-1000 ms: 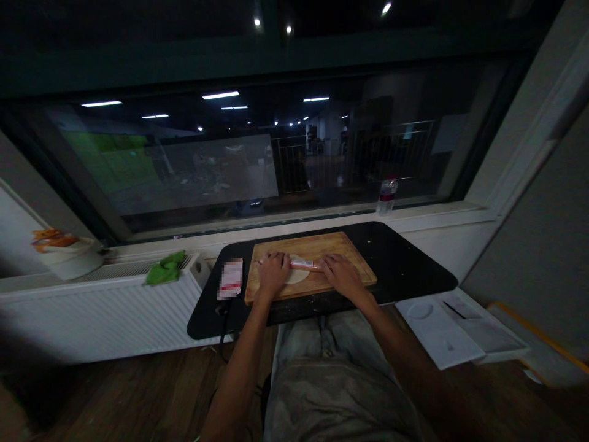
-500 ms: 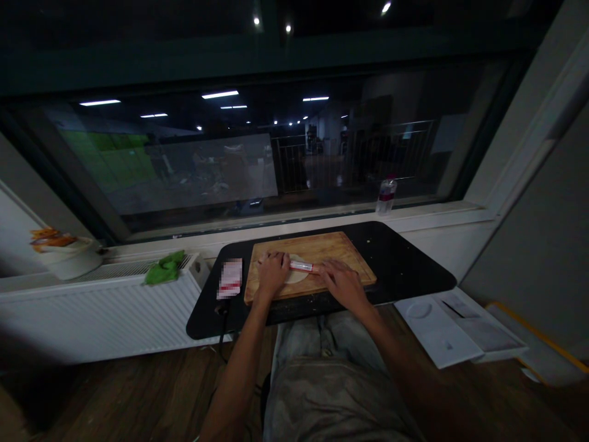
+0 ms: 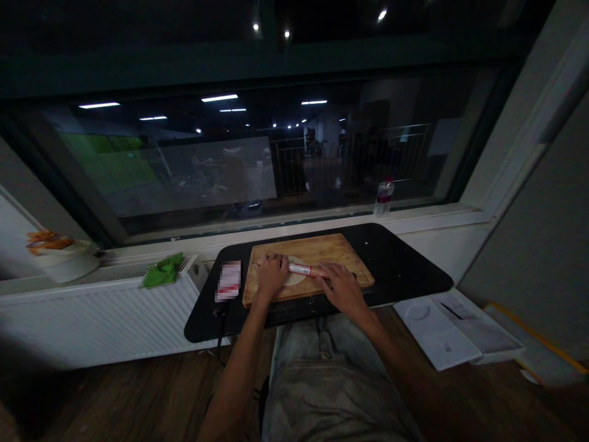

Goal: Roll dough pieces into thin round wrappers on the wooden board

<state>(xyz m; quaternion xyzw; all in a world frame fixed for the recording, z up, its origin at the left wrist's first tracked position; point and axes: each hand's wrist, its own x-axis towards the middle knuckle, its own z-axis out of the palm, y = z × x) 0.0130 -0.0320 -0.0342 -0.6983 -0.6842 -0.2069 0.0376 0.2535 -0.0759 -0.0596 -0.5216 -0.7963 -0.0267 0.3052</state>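
A wooden rolling pin (image 3: 300, 269) with a red-and-white label lies across a flat round of pale dough (image 3: 294, 280). My left hand (image 3: 272, 274) is closed over the pin's left end. Near its right end, my right hand (image 3: 341, 285) curls over the pin, thumb on the near side. Both hands rest low over a wooden cutting board (image 3: 317, 245), and they cover the ends of the pin and part of the dough.
The board lies on a black table (image 3: 405, 270) by a window. A pixelated packet (image 3: 229, 281) is at the left. A plastic bottle (image 3: 383, 197) stands on the sill. A green cloth (image 3: 162, 271) lies on the radiator (image 3: 105, 319). White boxes (image 3: 437, 334) sit low at the right.
More of the rolling pin shows between the hands now, with my right hand's fingers shifted slightly along it. My left hand keeps nearly the same place. The whole view has moved a little.
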